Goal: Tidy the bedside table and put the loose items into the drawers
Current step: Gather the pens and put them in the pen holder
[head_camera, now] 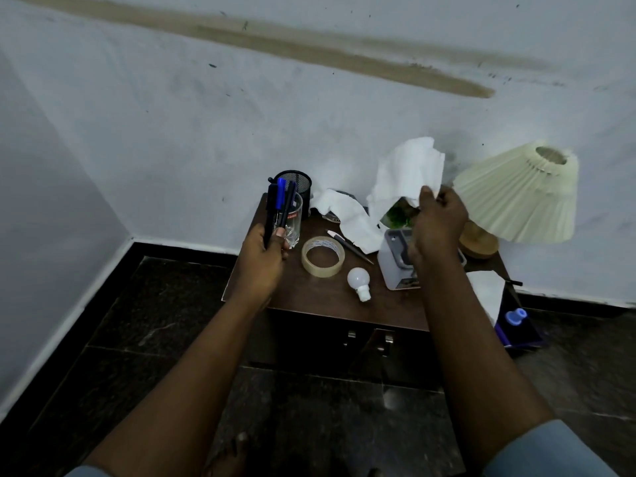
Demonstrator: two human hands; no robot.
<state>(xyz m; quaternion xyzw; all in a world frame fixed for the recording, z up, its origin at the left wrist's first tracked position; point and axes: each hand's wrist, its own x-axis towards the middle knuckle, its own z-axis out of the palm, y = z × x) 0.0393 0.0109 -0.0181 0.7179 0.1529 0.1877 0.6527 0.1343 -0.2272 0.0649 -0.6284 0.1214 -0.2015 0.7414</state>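
My left hand (265, 256) grips a bunch of markers (280, 208), black and blue, upright over the left side of the brown bedside table (309, 301). My right hand (437, 218) holds a crumpled white tissue (406, 173) lifted above a small green plant (399, 215). On the tabletop lie a tape roll (322, 257), a white light bulb (359, 281), a pen (349, 245) and another crumpled tissue (344, 211). A drinking glass (294, 223) and a black mesh pen cup (296, 184) stand at the back left. The drawer handles (370, 339) show below the front edge.
A cream pleated lamp (519, 194) on a wooden base leans at the back right. A grey-white box (395, 259) sits under my right wrist. White paper (487, 290) and a purple item with a blue cap (516, 318) lie at the right edge. Dark stone floor surrounds the table.
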